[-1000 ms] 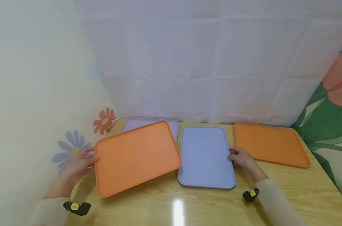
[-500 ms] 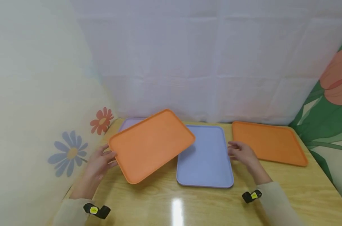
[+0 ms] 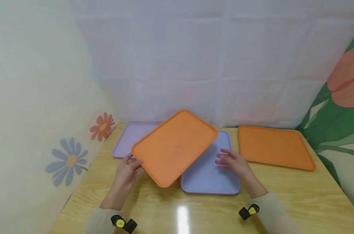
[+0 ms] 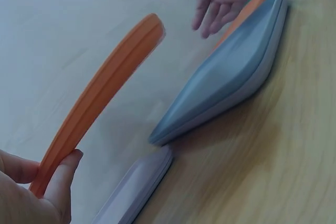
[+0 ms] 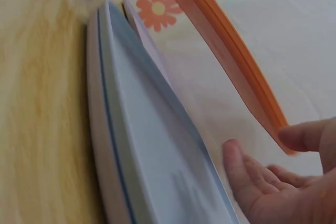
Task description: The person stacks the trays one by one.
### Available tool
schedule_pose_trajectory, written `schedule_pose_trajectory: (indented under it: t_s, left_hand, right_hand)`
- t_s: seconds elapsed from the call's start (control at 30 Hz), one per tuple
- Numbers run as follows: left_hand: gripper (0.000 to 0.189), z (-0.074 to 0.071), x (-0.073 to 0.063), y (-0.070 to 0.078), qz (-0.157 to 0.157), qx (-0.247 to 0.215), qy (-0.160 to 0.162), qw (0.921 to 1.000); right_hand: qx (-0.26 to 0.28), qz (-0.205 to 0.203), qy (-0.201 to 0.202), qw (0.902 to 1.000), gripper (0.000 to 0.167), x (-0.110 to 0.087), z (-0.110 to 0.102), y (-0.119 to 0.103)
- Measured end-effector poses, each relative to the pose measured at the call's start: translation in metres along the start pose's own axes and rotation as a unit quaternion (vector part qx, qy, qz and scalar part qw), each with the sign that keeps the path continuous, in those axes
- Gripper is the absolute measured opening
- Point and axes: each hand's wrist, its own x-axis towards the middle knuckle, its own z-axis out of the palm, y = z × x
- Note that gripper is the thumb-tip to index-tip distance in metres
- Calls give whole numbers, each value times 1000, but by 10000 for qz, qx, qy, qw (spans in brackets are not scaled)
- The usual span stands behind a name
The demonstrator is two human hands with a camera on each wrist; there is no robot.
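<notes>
My left hand (image 3: pixel 127 170) pinches an orange tray (image 3: pixel 175 146) by its left edge, thumb on top. The tray hangs aslant above the table, overlapping a blue tray (image 3: pixel 210 174) in the head view. In the left wrist view this blue tray (image 4: pixel 223 72) tops a small stack, with a paler rim beneath it. Over the blue tray's right side hovers my right hand (image 3: pixel 233 164), fingers spread and holding nothing. The right wrist view has its thumb close by the far end of the raised orange tray (image 5: pixel 233 45).
At the back left lies a lilac tray (image 3: pixel 130 139), partly covered by the raised one in the head view. Another orange tray (image 3: pixel 276 148) rests at the back right. The wooden table (image 3: pixel 147 208) ends at a white cloth (image 3: pixel 171 65) behind and a painted wall (image 3: pixel 42 97) on the left.
My left hand has carried the orange tray rightward and up, from over the lilac tray to over the blue one. My right hand has left the blue tray's right edge and moved inward above it.
</notes>
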Motion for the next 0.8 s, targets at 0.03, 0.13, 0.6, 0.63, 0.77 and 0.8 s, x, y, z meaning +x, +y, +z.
schedule_pose_trajectory:
  t_s: [0.03, 0.13, 0.6, 0.63, 0.77, 0.8]
  left_hand:
    - [64, 5, -1, -3, 4, -76, -3, 10000]
    - [62, 18, -4, -10, 100, -154, -13, 9998]
    - [63, 53, -11, -33, 196, -635, -218, 9976]
    - [63, 54, -12, -35, 169, -630, -242, 9976]
    - [67, 60, -16, -43, 33, -551, -342, 9979]
    - [68, 61, -18, -45, 4, -516, -357, 9980]
  right_hand:
    - [160, 17, 14, 9999, 54, -1, 5, 0]
    - [716, 101, 91, 9973, 54, -4, 18, -3]
    - [1888, 270, 786, 9785, 52, 0, 41, -9]
    - [1893, 287, 823, 9780, 53, 0, 41, -9]
    - [1757, 381, 1037, 9782, 56, 3, 39, -8]
    - [1681, 398, 1082, 9790, 57, 3, 39, -7]
